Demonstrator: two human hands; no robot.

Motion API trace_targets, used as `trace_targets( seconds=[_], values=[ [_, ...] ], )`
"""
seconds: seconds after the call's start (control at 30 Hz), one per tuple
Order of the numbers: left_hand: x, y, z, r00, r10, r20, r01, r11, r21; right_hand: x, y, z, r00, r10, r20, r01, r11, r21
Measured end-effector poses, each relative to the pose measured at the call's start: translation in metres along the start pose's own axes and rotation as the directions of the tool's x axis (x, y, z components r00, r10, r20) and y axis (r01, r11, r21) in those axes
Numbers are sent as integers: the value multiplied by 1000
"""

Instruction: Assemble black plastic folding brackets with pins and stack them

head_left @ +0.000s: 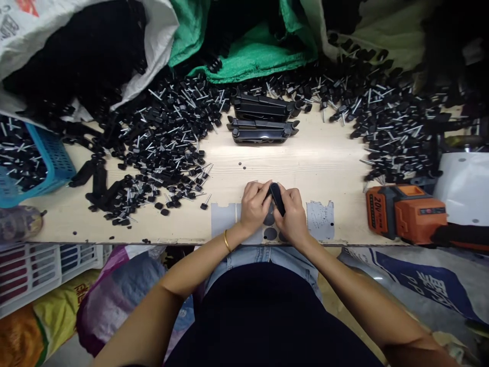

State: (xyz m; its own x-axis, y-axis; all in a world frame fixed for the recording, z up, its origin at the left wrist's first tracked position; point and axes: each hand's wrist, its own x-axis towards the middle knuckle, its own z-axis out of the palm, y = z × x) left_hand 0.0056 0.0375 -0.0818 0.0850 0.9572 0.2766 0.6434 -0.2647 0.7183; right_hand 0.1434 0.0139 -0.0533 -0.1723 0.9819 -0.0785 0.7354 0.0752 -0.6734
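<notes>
At the front middle of the table, my left hand and my right hand meet around a small black elongated plastic part. Fingers of both hands are closed on it, and its lower end is partly hidden by my right hand. Below the hands lies a grey sheet with dark round pads, partly covered by them. Farther back, two long black plastic assemblies rest one behind the other.
Heaps of black knobs with metal pins lie left and right. An orange cordless power tool lies at the right front. A blue basket stands at the left; a green sack is at the back. The table edge runs before me.
</notes>
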Motion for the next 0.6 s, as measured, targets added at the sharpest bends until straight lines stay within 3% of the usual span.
trace_targets(
  seconds=[0.13,0.4,0.53,0.6],
  values=[
    [2,0,-1,994,77,83,-72,995,-64,0,1,-2,999,23,29,-24,999,27],
    [10,8,-11,981,47,187,-52,999,18,-2,-2,-4,998,41,50,-43,999,32],
    [15,3,-16,989,-27,147,10,993,118,30,4,-40,954,-43,298,-9,985,173],
    [18,-2,-16,994,-63,93,50,990,134,68,15,-72,953,-34,302,-27,980,197]
  ],
)
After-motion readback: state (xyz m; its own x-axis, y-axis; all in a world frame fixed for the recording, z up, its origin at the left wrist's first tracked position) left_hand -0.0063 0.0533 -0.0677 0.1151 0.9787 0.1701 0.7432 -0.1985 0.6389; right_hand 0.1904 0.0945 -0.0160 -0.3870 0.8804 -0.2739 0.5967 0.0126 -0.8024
